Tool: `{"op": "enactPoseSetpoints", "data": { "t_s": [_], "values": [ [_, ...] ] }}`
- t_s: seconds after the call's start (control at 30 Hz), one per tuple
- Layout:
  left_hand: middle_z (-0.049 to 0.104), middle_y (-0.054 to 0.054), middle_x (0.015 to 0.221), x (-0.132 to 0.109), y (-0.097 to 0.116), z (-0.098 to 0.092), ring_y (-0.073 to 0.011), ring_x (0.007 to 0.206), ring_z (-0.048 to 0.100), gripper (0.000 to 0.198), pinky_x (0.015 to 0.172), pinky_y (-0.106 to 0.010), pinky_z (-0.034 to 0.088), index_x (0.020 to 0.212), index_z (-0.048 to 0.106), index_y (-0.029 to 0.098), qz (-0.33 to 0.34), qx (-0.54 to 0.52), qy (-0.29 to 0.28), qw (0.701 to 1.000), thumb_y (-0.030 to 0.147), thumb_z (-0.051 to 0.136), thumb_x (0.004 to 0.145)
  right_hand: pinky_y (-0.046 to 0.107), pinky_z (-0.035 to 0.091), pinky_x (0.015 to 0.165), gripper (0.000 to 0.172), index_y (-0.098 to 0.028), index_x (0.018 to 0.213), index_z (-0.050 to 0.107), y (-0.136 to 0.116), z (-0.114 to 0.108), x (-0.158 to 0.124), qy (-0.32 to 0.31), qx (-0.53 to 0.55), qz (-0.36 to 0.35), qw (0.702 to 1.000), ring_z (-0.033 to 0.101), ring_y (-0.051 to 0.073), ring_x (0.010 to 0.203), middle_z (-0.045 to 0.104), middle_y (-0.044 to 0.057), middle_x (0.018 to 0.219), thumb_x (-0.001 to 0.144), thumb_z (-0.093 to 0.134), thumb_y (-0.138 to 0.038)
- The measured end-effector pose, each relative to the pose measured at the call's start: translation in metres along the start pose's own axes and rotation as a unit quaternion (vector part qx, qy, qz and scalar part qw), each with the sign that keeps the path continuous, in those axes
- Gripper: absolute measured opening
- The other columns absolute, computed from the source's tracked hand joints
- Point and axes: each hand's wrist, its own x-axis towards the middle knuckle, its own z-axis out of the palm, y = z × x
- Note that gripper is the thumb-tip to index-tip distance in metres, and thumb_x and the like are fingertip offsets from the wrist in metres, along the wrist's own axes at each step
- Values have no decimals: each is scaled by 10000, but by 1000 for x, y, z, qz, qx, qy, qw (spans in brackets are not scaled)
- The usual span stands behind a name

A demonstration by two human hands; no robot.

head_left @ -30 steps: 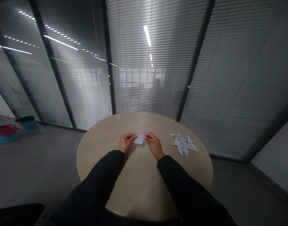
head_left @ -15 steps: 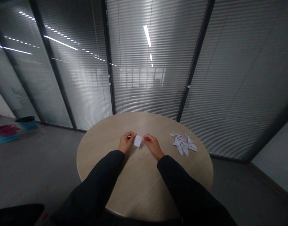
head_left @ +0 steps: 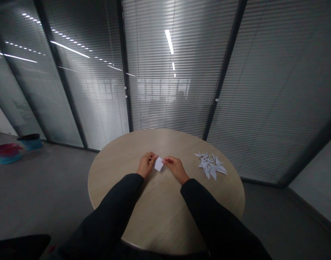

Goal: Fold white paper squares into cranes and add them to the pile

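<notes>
Between my two hands is a small piece of white paper, tilted, with one corner pointing toward me. My left hand pinches its left edge between thumb and fingers. The fingertips of my right hand close on its right corner. Both hands are low over the middle of the round wooden table. Off to the right lies a loose pile of folded white paper pieces with pointed ends, apart from my right hand. Any fold lines in the held paper are too small to make out.
Beyond the table's far edge stands a glass partition with blinds and dark frames. On the floor at left are a blue bin with a red liner and another with a black liner. Something dark shows at the lower left.
My hands have drawn slightly closer together. The paper has tilted a little, and less of it shows. The pile has stayed put.
</notes>
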Motion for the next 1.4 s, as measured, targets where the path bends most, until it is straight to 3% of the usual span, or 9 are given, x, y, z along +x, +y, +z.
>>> {"op": "enactPoseSetpoints", "data": {
  "t_s": [0.2,0.6,0.93,1.13,1.4],
  "values": [
    [549,2,655,-2,8,-2,-140,619,503,266,613,-254,388,762,531,194,-1,-17,-42,999,411,442,887,324,491,723,263,-166,736,700,-5,-1,-1,2,45,14,999,648,191,701,706,38,719,693,693,-425],
    [556,11,606,-1,11,-6,-129,562,507,291,569,-236,366,774,583,193,25,14,-49,998,427,443,878,316,488,701,273,-169,697,717,-4,1,-1,-5,71,31,997,629,180,665,701,33,680,654,717,-438],
    [573,0,603,2,1,0,-124,470,496,441,455,-246,381,866,634,148,-96,-157,-59,981,569,536,781,339,506,734,285,-166,736,726,-10,-1,-3,7,71,32,997,655,200,700,723,50,726,661,720,-441],
    [560,-7,641,1,0,-1,-142,583,545,396,575,-266,440,733,560,169,-42,-124,-62,989,555,508,807,356,520,740,310,-164,732,723,-8,-3,-2,53,69,26,996,666,220,713,734,67,746,636,738,-458],
    [474,27,570,0,8,-4,-127,553,448,318,565,-252,341,691,522,190,8,-11,-19,1000,450,449,859,344,513,745,317,-159,754,724,-12,0,-3,53,76,23,995,664,214,729,732,66,758,649,729,-458]
  ]
}}
